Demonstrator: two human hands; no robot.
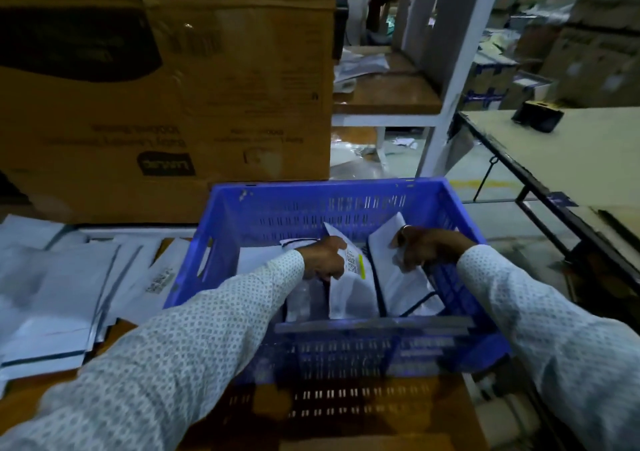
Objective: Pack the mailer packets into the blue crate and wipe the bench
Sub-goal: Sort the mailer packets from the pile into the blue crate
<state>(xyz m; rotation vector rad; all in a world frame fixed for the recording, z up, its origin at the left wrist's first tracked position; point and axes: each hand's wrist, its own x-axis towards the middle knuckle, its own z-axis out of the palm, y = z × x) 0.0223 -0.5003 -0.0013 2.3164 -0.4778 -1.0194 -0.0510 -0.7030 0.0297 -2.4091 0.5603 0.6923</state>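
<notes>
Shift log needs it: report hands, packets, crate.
Both hands in blue crate. Left hand grips labelled mailer packet; right hand grips white packet. Packet pile waits on bench, left. Nothing blocking.

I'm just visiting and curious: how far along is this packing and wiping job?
Partly done. Several packets already stand in the blue crate. The left hand grips a labelled packet there; the right hand holds another packet. A pile of mailers still waits on the bench. No wiping cloth is visible.
</notes>
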